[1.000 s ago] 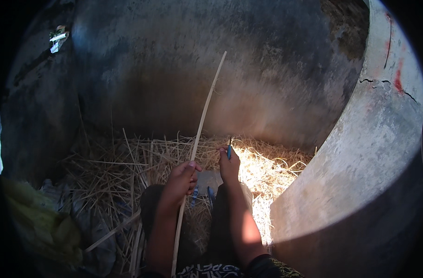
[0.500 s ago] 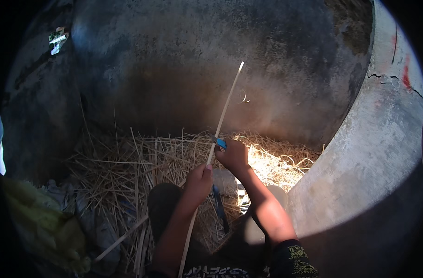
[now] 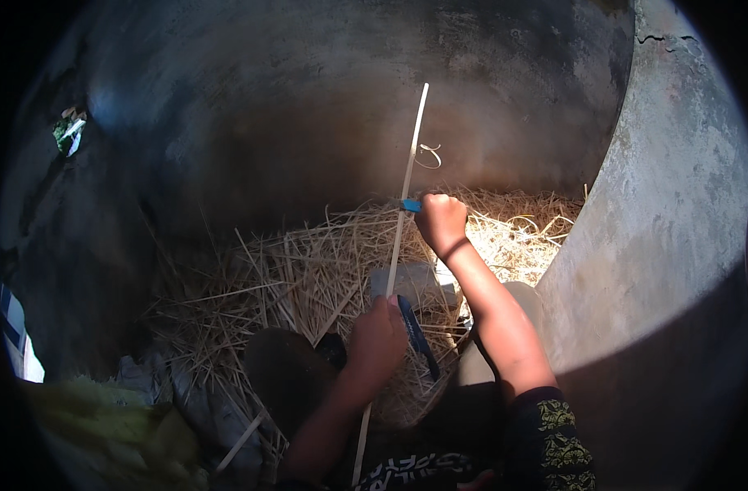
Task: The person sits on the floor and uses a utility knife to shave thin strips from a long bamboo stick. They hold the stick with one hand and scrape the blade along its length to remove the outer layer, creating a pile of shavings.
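Observation:
My left hand (image 3: 377, 337), low over my lap, is closed around a long pale strip (image 3: 398, 245), which looks like split bamboo. The strip slants up and away, its far end standing against the dark wall. Farther along it, my right hand (image 3: 442, 221) grips a small knife with a blue handle (image 3: 411, 205), held across the strip. The blade is too small to make out here. A thin curled shaving (image 3: 429, 155) clings to the strip beyond the knife.
Loose straw-like strips and shavings (image 3: 251, 286) cover the floor, brightly sunlit to the right. A curved concrete wall (image 3: 308, 106) surrounds me, with a pale slab (image 3: 636, 245) at right. A dark blue strap-like thing (image 3: 419, 337) lies between my knees. Yellowish sacking (image 3: 104, 425) lies at left.
My right hand with the knife has moved outward along the strip, away from my left hand. The curled shaving looks larger. The whole view has shifted slightly.

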`<state>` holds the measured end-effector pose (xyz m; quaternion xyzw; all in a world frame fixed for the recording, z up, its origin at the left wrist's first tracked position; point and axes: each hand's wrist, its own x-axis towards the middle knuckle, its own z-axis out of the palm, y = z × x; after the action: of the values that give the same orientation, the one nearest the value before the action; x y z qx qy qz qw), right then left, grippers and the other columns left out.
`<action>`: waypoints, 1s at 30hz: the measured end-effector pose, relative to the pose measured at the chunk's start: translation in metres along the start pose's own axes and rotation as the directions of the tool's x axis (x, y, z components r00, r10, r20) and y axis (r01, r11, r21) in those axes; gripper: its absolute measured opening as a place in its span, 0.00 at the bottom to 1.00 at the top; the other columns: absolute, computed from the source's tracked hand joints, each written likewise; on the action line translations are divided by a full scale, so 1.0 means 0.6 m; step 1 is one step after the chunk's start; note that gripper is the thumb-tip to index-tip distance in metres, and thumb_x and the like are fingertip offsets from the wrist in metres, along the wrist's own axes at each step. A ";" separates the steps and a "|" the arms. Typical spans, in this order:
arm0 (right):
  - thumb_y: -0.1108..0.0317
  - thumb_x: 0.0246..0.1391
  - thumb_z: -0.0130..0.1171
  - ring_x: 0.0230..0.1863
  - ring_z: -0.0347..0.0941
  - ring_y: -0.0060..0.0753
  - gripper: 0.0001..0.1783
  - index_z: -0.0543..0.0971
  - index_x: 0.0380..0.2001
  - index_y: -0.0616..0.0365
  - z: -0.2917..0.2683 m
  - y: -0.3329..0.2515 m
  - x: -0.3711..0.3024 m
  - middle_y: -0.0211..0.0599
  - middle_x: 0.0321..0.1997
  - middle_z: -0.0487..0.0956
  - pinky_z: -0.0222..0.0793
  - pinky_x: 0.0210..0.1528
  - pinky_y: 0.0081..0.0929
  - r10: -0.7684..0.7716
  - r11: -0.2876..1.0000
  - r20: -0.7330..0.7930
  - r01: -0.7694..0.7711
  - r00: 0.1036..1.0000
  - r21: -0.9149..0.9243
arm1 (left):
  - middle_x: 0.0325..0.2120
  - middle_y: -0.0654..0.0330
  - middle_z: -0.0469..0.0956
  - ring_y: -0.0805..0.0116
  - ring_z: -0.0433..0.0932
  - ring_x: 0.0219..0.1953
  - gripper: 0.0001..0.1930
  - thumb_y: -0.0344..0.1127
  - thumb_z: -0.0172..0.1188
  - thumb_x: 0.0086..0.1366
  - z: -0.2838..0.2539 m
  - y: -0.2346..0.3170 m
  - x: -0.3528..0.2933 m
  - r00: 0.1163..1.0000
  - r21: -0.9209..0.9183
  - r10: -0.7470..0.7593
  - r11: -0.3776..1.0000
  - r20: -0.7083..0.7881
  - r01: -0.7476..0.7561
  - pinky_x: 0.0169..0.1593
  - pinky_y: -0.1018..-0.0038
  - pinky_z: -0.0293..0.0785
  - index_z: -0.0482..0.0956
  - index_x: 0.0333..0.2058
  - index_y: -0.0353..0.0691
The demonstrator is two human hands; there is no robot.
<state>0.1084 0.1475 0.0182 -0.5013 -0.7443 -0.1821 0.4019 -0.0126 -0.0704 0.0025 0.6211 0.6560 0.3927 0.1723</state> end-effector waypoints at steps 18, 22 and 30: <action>0.67 0.50 0.59 0.25 0.81 0.41 0.05 0.79 0.26 0.55 -0.008 -0.087 -0.077 0.40 0.22 0.81 0.75 0.25 0.39 -0.153 0.988 0.407 0.146 0.900 0.050 | 0.19 0.46 0.72 0.46 0.74 0.24 0.21 0.45 0.44 0.75 -0.040 -0.068 0.012 0.996 0.122 -0.084 0.989 0.025 0.080 0.30 0.58 0.66 0.75 0.32 0.32; 0.68 0.50 0.59 0.30 0.83 0.38 0.04 0.81 0.27 0.53 0.010 -0.070 -0.057 0.38 0.26 0.83 0.76 0.28 0.35 -0.125 0.990 0.337 0.141 0.933 -0.024 | 0.21 0.39 0.74 0.37 0.76 0.27 0.21 0.44 0.42 0.75 -0.036 -0.045 -0.001 0.990 0.078 -0.138 0.988 0.043 0.134 0.33 0.52 0.70 0.73 0.33 0.29; 0.65 0.58 0.54 0.40 0.83 0.43 0.11 0.82 0.39 0.55 0.045 0.071 0.042 0.44 0.34 0.84 0.79 0.36 0.37 0.621 0.778 0.349 -0.605 0.702 -0.168 | 0.21 0.39 0.74 0.36 0.75 0.26 0.21 0.43 0.42 0.75 -0.018 -0.025 -0.042 0.975 0.102 -0.035 0.995 0.221 0.012 0.33 0.51 0.71 0.73 0.32 0.29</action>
<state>0.1309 0.1989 0.0159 -0.7537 -0.5950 0.0490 0.2747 -0.0263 -0.0963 -0.0085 0.6612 0.6587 0.2854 0.2179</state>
